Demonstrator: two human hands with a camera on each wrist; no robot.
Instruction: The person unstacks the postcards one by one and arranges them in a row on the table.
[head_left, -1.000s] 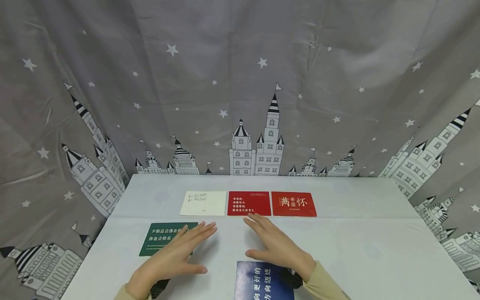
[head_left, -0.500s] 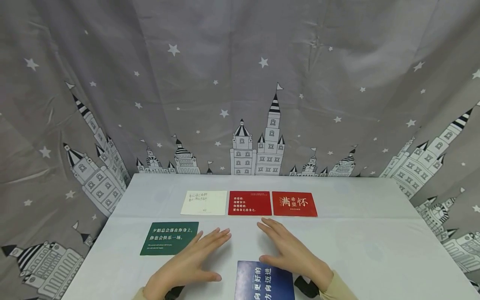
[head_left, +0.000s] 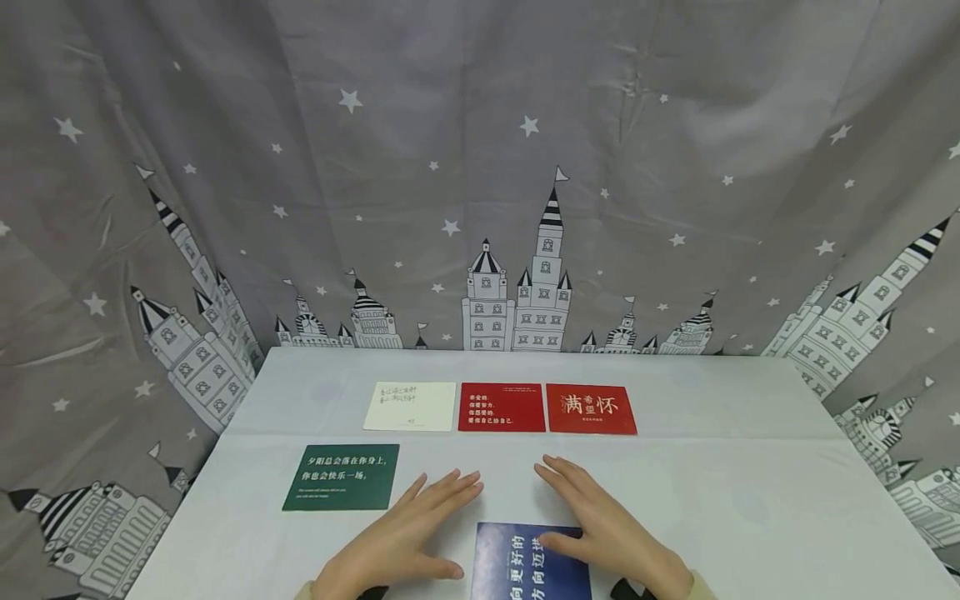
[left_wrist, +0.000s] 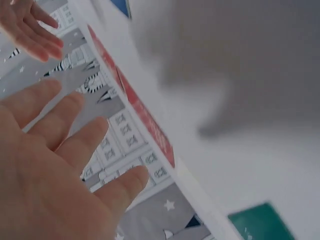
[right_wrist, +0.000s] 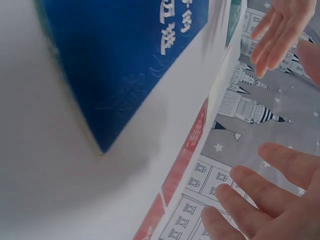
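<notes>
Both hands hover over the white table with fingers extended, holding nothing. My left hand (head_left: 405,533) is between the green card (head_left: 341,477) and the blue card (head_left: 517,567), thumb pointing right. The right hand (head_left: 607,529) hangs over the blue card's right side, its thumb covering some of the printed characters. In the right wrist view the blue card (right_wrist: 120,65) lies below the spread fingers (right_wrist: 250,200), apart from them. Spread fingers (left_wrist: 85,145) also show in the left wrist view, where the green card (left_wrist: 262,222) is partly cut off.
Along the back of the white table (head_left: 750,483) lie a cream card (head_left: 409,407) with handwriting, a red card (head_left: 502,407) and another red card (head_left: 591,409) with gold print. A grey curtain (head_left: 420,125) with castles and stars stands behind.
Both hands have moved to the right and nearer the front edge. The left hand has come off the green card's area, uncovering its text. The cards lie as before.
</notes>
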